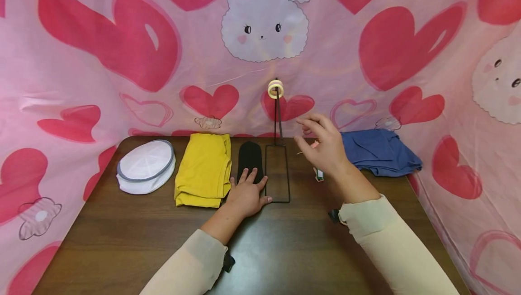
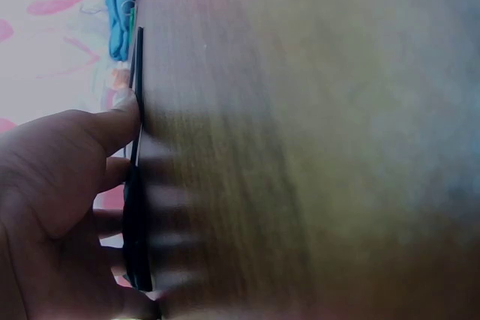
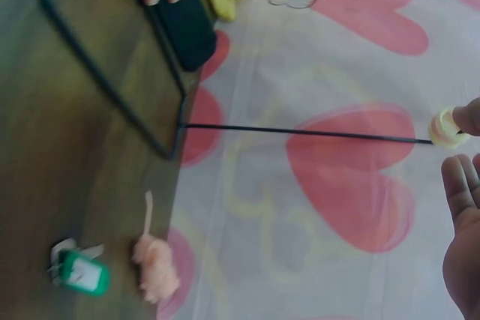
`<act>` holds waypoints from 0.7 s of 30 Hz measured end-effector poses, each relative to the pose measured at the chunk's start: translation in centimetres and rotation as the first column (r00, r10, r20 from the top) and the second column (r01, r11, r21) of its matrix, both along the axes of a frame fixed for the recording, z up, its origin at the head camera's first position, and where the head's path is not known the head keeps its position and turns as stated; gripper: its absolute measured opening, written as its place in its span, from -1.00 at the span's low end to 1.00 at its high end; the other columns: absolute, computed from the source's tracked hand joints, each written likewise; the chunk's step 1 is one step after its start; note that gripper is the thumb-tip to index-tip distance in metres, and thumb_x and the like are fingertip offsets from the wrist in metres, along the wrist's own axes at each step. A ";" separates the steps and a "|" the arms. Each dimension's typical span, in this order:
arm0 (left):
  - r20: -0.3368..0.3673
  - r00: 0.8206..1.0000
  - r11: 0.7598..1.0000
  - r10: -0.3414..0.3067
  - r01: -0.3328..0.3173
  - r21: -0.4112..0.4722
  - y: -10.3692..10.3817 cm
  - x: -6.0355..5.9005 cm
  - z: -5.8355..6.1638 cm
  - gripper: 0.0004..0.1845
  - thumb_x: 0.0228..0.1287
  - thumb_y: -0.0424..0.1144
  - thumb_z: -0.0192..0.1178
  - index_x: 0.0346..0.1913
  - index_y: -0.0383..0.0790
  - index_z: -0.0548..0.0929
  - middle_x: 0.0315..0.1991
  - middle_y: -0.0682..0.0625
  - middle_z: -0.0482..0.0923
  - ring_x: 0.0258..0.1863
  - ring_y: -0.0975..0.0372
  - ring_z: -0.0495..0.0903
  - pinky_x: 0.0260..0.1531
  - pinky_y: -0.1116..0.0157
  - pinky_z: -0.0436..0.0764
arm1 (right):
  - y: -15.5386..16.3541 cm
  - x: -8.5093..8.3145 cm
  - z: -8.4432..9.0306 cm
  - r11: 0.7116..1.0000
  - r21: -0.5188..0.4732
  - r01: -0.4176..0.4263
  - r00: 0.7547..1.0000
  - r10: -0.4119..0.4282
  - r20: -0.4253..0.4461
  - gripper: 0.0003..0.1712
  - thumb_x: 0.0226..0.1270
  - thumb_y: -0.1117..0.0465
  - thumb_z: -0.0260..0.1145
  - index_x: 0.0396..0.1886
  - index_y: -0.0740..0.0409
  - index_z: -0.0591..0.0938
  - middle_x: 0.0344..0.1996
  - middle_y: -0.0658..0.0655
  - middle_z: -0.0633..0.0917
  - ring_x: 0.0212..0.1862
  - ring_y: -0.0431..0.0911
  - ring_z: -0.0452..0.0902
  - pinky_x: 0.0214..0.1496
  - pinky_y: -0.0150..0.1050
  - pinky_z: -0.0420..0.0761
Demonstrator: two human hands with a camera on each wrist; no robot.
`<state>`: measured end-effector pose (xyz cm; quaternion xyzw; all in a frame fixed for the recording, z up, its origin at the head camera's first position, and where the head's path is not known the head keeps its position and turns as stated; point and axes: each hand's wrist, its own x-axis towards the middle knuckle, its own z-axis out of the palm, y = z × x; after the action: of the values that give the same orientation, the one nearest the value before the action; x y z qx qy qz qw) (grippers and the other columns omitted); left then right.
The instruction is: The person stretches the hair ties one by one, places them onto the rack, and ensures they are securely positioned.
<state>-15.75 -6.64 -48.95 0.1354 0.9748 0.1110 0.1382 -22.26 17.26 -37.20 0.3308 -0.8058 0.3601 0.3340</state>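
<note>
Pink sheeting printed with red hearts and white rabbits (image 1: 264, 23) encloses a dark wooden table (image 1: 122, 240) on three sides.

On the table stands a black wire stand (image 1: 277, 173): a thin rectangular base frame lying flat, with one upright rod at its far edge. A pale yellow roll of tape (image 1: 275, 88) sits at the rod's top.

Left hand (image 1: 246, 195): fingers straight and spread, lying flat on a black flat fabric piece (image 1: 250, 157), thumb tip touching the near left edge of the base frame.

Right hand (image 1: 323, 143): raised above the table, just right of the rod, fingers loosely open, gripping nothing.

Handling judgement: the stand looks light, stiff and easily tipped, so the base needs steadying. The tape roll looks light and rigid; it is best pinched by its outer rim.

Also present: white round cap with grey edging (image 1: 145, 173), folded yellow cloth (image 1: 203, 170), crumpled blue cloth (image 1: 378, 150), small green-and-white clip (image 3: 81, 272), peach fluffy tuft (image 3: 156, 266).
</note>
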 end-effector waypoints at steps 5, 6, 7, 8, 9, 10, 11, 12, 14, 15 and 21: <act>0.004 1.000 1.000 -0.005 0.005 0.003 -0.1 0.0 0.0 -0.22 0.44 0.36 0.10 0.62 0.19 0.27 0.68 -0.08 -0.03 0.66 -0.08 -0.16 0.47 -0.35 -0.07 | 1.8 1.5 -1.2 0.999 0.048 -0.021 1.000 0.021 0.009 -0.50 0.15 0.36 0.55 0.14 0.25 0.74 0.04 0.23 0.66 -0.12 0.01 0.68 -0.06 -0.43 0.54; 0.003 1.000 1.000 -0.005 0.005 0.002 -0.1 -0.1 0.0 -0.22 0.44 0.36 0.10 0.62 0.19 0.27 0.68 -0.08 -0.04 0.66 -0.08 -0.16 0.47 -0.35 -0.07 | 2.2 1.7 -1.4 0.998 0.050 -0.029 1.000 0.028 0.012 -0.50 0.14 0.37 0.55 0.14 0.24 0.74 0.04 0.23 0.67 -0.13 0.01 0.67 -0.05 -0.46 0.53; 0.002 1.000 1.000 -0.006 0.006 0.001 0.0 -0.1 0.0 -0.22 0.44 0.36 0.10 0.62 0.20 0.27 0.68 -0.08 -0.04 0.66 -0.08 -0.16 0.47 -0.36 -0.07 | 2.5 2.0 -1.6 0.998 0.049 -0.032 0.999 0.032 0.014 -0.50 0.12 0.38 0.55 0.13 0.24 0.75 0.03 0.22 0.67 -0.13 0.02 0.66 -0.01 -0.45 0.51; 0.000 1.000 1.000 -0.007 0.007 0.000 0.0 -0.1 0.0 -0.21 0.43 0.36 0.10 0.62 0.20 0.27 0.68 -0.08 -0.04 0.66 -0.08 -0.16 0.47 -0.36 -0.07 | 2.9 2.3 -1.9 0.998 0.046 -0.038 0.999 0.037 0.024 -0.49 0.11 0.40 0.55 0.12 0.24 0.75 0.02 0.21 0.67 -0.12 0.02 0.66 0.05 -0.44 0.51; -0.001 1.000 1.000 -0.008 0.008 0.001 0.0 -0.1 0.0 -0.21 0.43 0.36 0.10 0.62 0.20 0.27 0.68 -0.08 -0.03 0.66 -0.08 -0.16 0.47 -0.36 -0.07 | 3.3 2.5 -2.1 0.998 0.047 -0.038 0.999 0.037 0.030 -0.49 0.09 0.41 0.55 0.12 0.24 0.75 0.02 0.20 0.68 -0.13 0.02 0.66 0.05 -0.46 0.51; -0.001 1.000 1.000 -0.008 0.008 0.000 0.0 -0.1 0.0 -0.21 0.43 0.37 0.10 0.62 0.21 0.27 0.68 -0.08 -0.04 0.66 -0.08 -0.16 0.47 -0.36 -0.07 | 3.7 2.8 -2.4 0.998 0.046 -0.037 0.999 0.036 0.040 -0.47 0.07 0.42 0.56 0.12 0.23 0.75 0.01 0.19 0.68 -0.14 0.03 0.66 0.07 -0.46 0.51; -0.003 1.000 1.000 -0.009 0.009 0.000 0.0 0.0 0.0 -0.21 0.43 0.37 0.10 0.62 0.21 0.27 0.68 -0.08 -0.03 0.66 -0.08 -0.16 0.47 -0.36 -0.06 | 4.1 3.1 -2.6 0.998 0.051 -0.036 0.998 0.033 0.057 -0.46 0.07 0.42 0.57 0.13 0.23 0.75 0.01 0.18 0.69 -0.14 0.03 0.66 0.08 -0.47 0.51; -0.003 1.000 1.000 -0.008 0.008 0.000 0.0 0.0 0.0 -0.21 0.43 0.37 0.10 0.62 0.21 0.26 0.68 -0.08 -0.04 0.66 -0.08 -0.16 0.47 -0.36 -0.06 | 4.6 3.4 -2.8 0.998 0.061 -0.028 0.997 0.023 0.073 -0.46 0.07 0.41 0.58 0.13 0.22 0.75 0.01 0.17 0.69 -0.14 0.02 0.67 0.09 -0.48 0.50; -0.005 1.000 1.000 -0.008 0.008 0.002 0.0 0.0 -0.1 -0.21 0.43 0.37 0.10 0.62 0.20 0.27 0.68 -0.08 -0.03 0.66 -0.08 -0.16 0.47 -0.36 -0.06 | 5.5 3.9 -3.2 0.996 0.082 -0.017 0.994 0.008 0.109 -0.45 0.07 0.40 0.59 0.14 0.21 0.75 0.01 0.14 0.68 -0.14 0.00 0.67 0.08 -0.49 0.49; -0.006 1.000 1.000 -0.008 0.008 0.003 0.0 0.0 -0.1 -0.21 0.43 0.37 0.10 0.62 0.20 0.27 0.68 -0.08 -0.03 0.66 -0.08 -0.15 0.47 -0.36 -0.06 | 5.9 4.2 -3.4 0.995 0.094 -0.012 0.992 0.000 0.123 -0.45 0.07 0.40 0.59 0.14 0.21 0.75 0.01 0.14 0.68 -0.14 -0.01 0.66 0.08 -0.48 0.49; -0.004 1.000 1.000 -0.007 0.007 -0.004 0.0 -0.1 -0.1 -0.21 0.43 0.37 0.10 0.62 0.19 0.27 0.68 -0.08 -0.02 0.66 -0.08 -0.15 0.46 -0.36 -0.06 | 8.5 5.5 -4.9 0.987 0.164 0.002 0.988 -0.027 0.153 -0.42 0.01 0.41 0.60 0.12 0.15 0.75 0.00 0.09 0.69 -0.17 -0.07 0.68 -0.01 -0.51 0.51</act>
<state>-15.81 -6.66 -49.00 0.1389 0.9748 0.1083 0.1370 -16.80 25.75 -42.15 0.3222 -0.8584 0.3152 0.2447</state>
